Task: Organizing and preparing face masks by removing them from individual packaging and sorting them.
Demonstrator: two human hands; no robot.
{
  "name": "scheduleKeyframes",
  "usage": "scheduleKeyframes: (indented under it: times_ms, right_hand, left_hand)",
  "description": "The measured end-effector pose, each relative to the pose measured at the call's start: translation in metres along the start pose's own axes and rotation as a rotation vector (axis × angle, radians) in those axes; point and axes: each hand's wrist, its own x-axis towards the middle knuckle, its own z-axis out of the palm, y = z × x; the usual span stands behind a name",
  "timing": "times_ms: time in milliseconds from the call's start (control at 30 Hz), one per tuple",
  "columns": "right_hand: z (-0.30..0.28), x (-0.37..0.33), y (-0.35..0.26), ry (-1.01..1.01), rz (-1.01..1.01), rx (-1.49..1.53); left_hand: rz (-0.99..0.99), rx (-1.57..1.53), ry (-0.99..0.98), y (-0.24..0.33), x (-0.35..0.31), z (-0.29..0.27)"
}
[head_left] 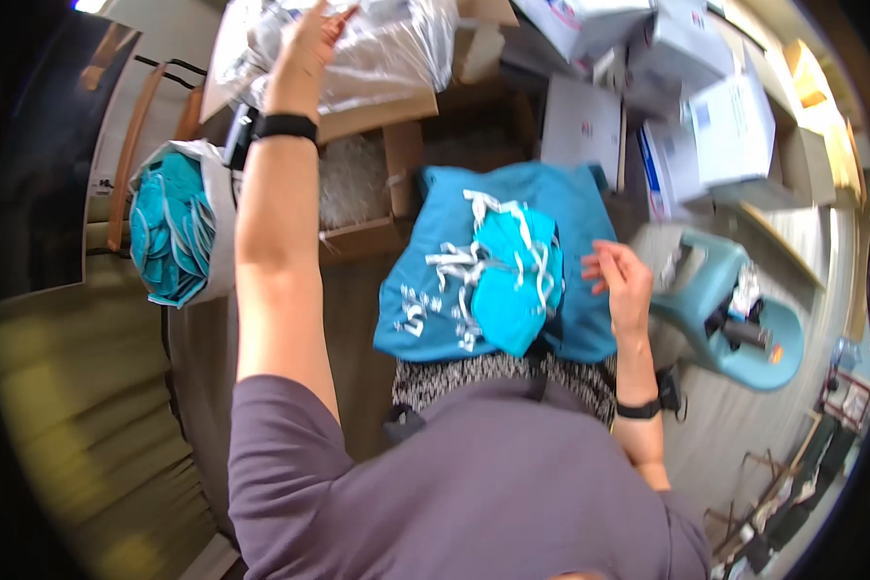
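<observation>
Turq. face masks [507, 314] on blue cloth [575, 193] in lap, long axis approx. fore-aft, straps up. R hand [624, 280] just R of them, fingers loosely bent, nothing held. L hand [304, 48] at clear plastic bag [406, 43] covering carton [382, 116]; grip: can't tell. Blue stool [706, 280] R.

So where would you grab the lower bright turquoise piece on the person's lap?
Probably pinch the turquoise piece by its lower right edge, coming from the person's right. That edge looks free of the white straps, which tangle higher up and to the left, and the piece lies on blue cloth. The right hand is on that side, apparently holding nothing.
</observation>
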Motion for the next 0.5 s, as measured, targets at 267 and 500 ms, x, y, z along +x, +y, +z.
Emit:
scheduleKeyframes:
  times_ms: [267, 500]
  right_hand:
    - [0.004, -0.02, 0.041, 0.035, -0.007, -0.246]
    - [0.023, -0.045, 0.031, -0.096, 0.059, -0.625]
  left_hand:
    - [-0.111, 0.668, -0.621, -0.094, -0.257, 0.081]
    - [-0.045, 0.872, -0.448, -0.149, -0.425, 0.053]
